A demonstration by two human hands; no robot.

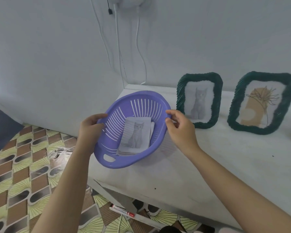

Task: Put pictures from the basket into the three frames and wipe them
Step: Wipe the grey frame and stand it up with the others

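I have the basket (111, 126) at the counter's (217, 165) left edge, near the back-left corner. It is tilted toward me, and its left side hangs past the edge over the floor (23, 165). I cannot tell if its base touches the top. Bare counter runs from it to the front edge and off to the right. At the back edge 2 frames lean on the wall (57, 64): the near frame (200, 76) just beside my right hand (181, 127), the far frame (267, 75) further right. My left hand (89, 127) curls round the left rim, thumb on top. My right hand pinches the right rim with thumb and forefinger. The pictures (136, 135) lie stacked on the basket's bottom, between both hands, touching no finger.
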